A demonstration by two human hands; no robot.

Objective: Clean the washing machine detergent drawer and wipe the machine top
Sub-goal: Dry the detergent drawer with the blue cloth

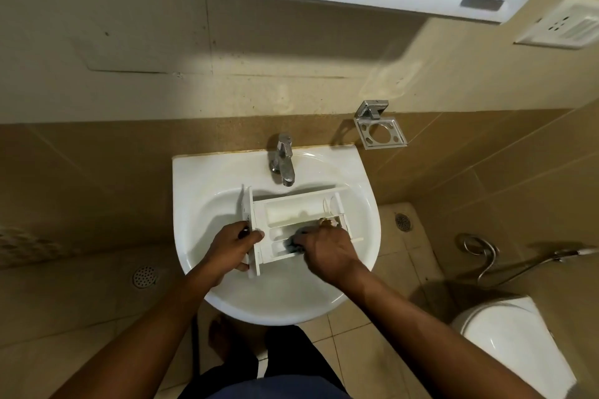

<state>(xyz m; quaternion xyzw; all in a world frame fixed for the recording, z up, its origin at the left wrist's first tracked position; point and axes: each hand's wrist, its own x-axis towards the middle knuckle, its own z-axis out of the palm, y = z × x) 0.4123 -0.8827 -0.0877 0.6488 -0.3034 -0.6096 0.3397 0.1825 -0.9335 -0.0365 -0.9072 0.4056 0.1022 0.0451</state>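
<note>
white plastic drawer (291, 208) in glossy sink (201, 223), perhaps dark cloth (293, 242)

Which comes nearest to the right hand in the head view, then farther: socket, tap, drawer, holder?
1. Drawer, in the sink, under the right hand and its dark cloth.
2. Tap, at the sink's back edge.
3. Holder, on the wall right of the tap.
4. Socket, high on the right wall.
</note>
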